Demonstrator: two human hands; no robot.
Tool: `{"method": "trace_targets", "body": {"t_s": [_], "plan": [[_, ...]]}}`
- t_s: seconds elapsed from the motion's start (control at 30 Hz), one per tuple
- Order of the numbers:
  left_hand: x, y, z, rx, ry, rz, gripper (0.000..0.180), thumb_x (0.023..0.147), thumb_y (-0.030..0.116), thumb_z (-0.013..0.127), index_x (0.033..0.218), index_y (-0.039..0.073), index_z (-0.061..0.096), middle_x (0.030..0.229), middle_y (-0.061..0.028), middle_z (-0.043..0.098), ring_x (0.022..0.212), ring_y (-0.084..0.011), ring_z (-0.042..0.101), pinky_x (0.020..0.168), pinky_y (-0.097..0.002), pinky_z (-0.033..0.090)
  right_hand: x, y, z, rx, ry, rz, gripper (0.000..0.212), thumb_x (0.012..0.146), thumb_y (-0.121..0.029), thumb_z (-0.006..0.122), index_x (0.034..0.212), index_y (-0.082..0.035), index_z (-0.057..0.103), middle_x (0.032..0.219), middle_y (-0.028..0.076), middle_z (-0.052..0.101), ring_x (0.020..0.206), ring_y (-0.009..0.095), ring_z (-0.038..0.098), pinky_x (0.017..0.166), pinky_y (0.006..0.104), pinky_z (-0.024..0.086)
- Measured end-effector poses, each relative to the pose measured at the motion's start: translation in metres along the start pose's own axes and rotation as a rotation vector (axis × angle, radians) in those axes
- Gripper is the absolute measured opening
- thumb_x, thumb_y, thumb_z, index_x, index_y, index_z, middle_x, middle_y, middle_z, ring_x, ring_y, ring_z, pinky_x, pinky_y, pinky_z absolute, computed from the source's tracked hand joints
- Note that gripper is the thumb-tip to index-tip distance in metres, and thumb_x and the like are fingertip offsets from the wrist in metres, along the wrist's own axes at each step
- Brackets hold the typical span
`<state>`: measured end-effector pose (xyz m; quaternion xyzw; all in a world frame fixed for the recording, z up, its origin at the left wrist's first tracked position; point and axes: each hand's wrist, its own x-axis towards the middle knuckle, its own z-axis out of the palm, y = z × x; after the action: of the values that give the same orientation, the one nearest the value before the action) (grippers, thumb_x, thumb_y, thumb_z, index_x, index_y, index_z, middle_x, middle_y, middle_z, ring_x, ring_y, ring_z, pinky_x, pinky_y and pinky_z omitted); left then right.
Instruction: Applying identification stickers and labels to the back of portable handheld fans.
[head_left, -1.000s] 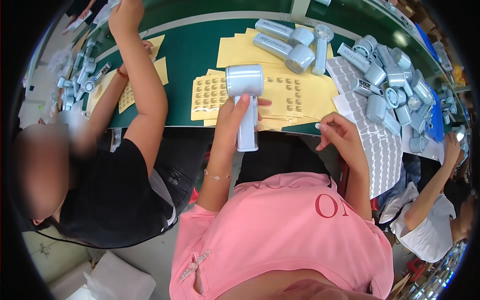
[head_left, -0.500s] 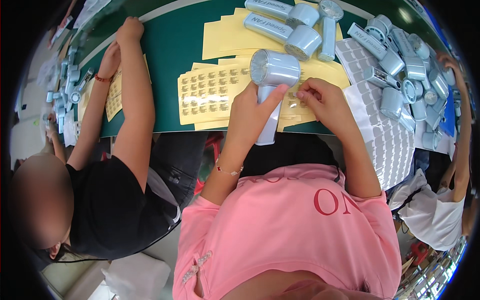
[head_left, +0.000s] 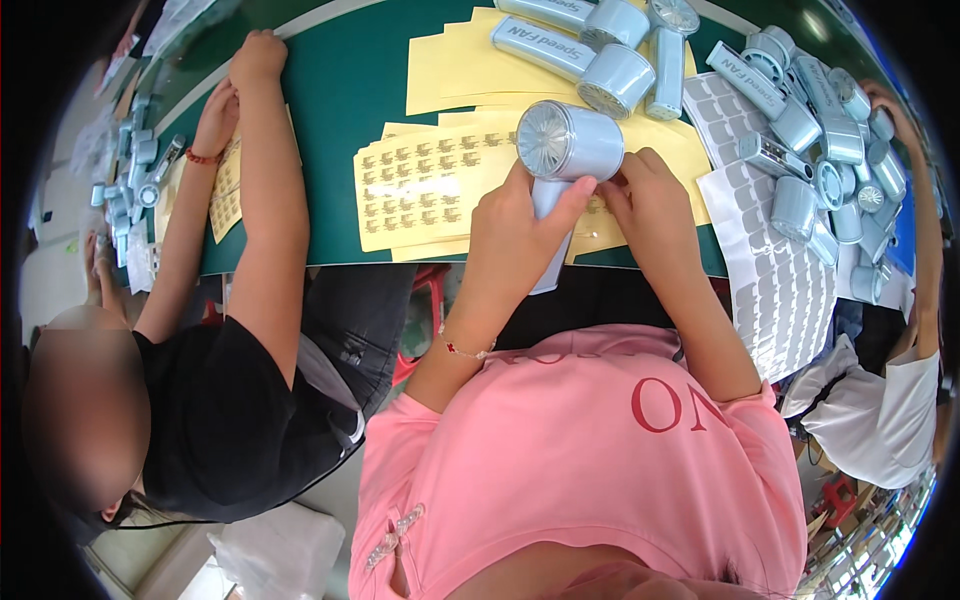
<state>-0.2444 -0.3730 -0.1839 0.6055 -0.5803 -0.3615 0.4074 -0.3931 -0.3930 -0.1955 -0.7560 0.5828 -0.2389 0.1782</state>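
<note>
My left hand is wrapped round the handle of a pale blue handheld fan, thumb across its neck. The fan stands tilted over the table edge, its round grille facing left. Against the lower right side of the fan's head rests my right hand, thumb and fingers drawn together. What sits between those fingertips is hidden by the fan and too small to make out. Beneath both hands lie yellow sticker sheets with rows of small dark printed labels.
More handheld fans lie on yellow sheets at the back. A heap of fans sits at the right, beside white sheets of grey labels. A co-worker's arms rest on the green table at the left; another person's arm reaches in at the right.
My left hand and the fan have shifted slightly right. My right hand, earlier apart from the fan over the yellow sheets, has come up against the fan's head.
</note>
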Motion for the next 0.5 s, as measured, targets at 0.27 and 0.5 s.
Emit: {"method": "trace_targets", "body": {"t_s": [0.27, 0.5], "plan": [[0.001, 0.004, 0.001, 0.041, -0.004, -0.050, 0.041, 0.080, 0.035, 0.060, 0.099, -0.002, 0.058, 0.080, -0.0170, 0.064, 0.072, -0.0244, 0.062, 0.067, -0.0310, 0.046, -0.010, 0.000, 0.001, 0.198, 0.117, 0.040, 0.009, 0.076, -0.008, 0.062, 0.082, -0.004, 0.057, 0.079, 0.009, 0.054, 0.067, 0.026, 0.057, 0.058, 0.0332, 0.045], [-0.001, -0.001, 0.001, 0.009, 0.011, -0.031, 0.047, 0.078, 0.041, 0.061, 0.097, -0.002, 0.057, 0.078, -0.0195, 0.063, 0.073, -0.0341, 0.062, 0.066, -0.0361, 0.047, -0.031, 0.001, -0.024, 0.453, 0.074, -0.002, 0.009, 0.078, -0.003, 0.061, 0.084, -0.003, 0.055, 0.080, 0.006, 0.054, 0.066, 0.016, 0.056, 0.054, 0.0261, 0.044]]}}
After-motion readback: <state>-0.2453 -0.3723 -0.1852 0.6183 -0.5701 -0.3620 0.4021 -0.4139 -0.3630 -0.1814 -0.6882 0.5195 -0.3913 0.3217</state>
